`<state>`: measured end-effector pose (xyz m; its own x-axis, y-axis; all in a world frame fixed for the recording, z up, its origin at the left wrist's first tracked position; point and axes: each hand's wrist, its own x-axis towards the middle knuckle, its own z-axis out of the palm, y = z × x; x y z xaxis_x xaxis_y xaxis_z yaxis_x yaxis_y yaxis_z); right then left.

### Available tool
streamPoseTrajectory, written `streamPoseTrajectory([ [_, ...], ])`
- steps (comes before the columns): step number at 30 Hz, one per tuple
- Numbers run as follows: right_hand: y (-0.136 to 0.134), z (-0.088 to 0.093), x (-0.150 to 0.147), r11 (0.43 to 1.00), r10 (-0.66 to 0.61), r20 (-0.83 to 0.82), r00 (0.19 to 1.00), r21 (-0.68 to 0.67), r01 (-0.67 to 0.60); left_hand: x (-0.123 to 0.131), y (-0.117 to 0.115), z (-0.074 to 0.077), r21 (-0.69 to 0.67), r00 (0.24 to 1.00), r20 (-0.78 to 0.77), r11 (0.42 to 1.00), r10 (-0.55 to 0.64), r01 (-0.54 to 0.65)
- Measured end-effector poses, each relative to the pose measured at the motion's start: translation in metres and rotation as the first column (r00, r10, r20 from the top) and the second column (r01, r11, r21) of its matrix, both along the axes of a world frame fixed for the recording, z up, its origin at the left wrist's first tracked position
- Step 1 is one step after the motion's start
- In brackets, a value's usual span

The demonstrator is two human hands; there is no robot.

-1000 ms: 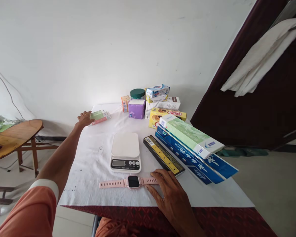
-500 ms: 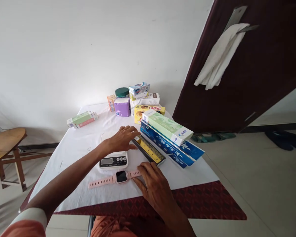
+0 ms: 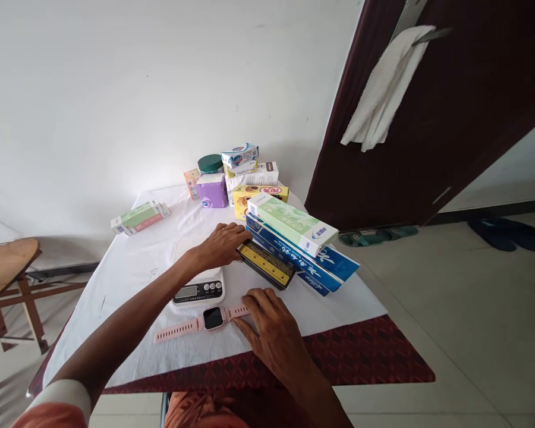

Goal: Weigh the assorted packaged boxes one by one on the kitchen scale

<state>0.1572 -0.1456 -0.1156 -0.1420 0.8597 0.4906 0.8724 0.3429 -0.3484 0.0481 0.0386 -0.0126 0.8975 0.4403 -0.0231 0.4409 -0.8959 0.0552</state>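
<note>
My left hand (image 3: pixel 226 244) reaches over a white kitchen scale (image 3: pixel 199 291), its fingers closed on the far end of a long black-and-yellow box (image 3: pixel 267 265). That box is tilted, with its far end against the blue boxes. My right hand (image 3: pixel 271 321) rests low on the white cloth, thumb and fingers closed around the right strap end of a pink smartwatch (image 3: pixel 213 318). The watch lies face up in front of the scale, its strap stretched out flat. My left forearm hides part of the scale's platform.
Blue toothpaste boxes (image 3: pixel 314 274) with a green-white box (image 3: pixel 293 223) on top stand to the right. Behind are a yellow box (image 3: pixel 242 203), a purple pack (image 3: pixel 212 191) and a green-lidded jar (image 3: pixel 210 163). Green-and-pink boxes (image 3: pixel 141 217) lie at the back left.
My left hand has closed on the far end of the black-and-yellow box, which has tipped toward me and shifted a little. The right hand stays at the watch strap. The view has turned slightly.
</note>
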Motion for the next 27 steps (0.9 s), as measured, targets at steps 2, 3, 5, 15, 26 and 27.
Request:
streamPoseTrajectory([
  [2, 0.0, 0.0, 0.0, 1.0, 0.001, 0.0, 1.0, -0.004, -0.001, -0.013, -0.004, 0.014, 0.021, 0.998, 0.058, 0.999, 0.031, -0.033],
  [3, 0.0, 0.0, 0.0, 1.0, 0.003, -0.003, 1.0, -0.002, -0.003, -0.022, -0.006, 0.021, 0.027, 0.995, 0.088, 0.998, 0.049, -0.051],
  [5, 0.0, 0.0, 0.0, 1.0, 0.008, -0.015, 1.0, 0.006, -0.008, -0.043, -0.01, 0.031, 0.017, 0.985, 0.147, 0.995, 0.093, -0.097],
  [15, 0.002, -0.006, 0.001, 0.999, 0.031, -0.031, 0.999, 0.027, -0.03, -0.144, -0.026, 0.017, -0.098, 0.92, 0.166, 0.934, 0.355, -0.342],
  [26, 0.004, -0.008, 0.001, 0.999, 0.038, -0.05, 0.998, 0.024, -0.036, -0.162, -0.026, 0.0, -0.237, 0.86, 0.148, 0.861, 0.489, -0.449],
  [27, 0.004, -0.008, 0.001, 0.999, 0.038, -0.052, 0.998, 0.023, -0.037, -0.161, -0.027, 0.001, -0.234, 0.853, 0.145, 0.855, 0.502, -0.463],
])
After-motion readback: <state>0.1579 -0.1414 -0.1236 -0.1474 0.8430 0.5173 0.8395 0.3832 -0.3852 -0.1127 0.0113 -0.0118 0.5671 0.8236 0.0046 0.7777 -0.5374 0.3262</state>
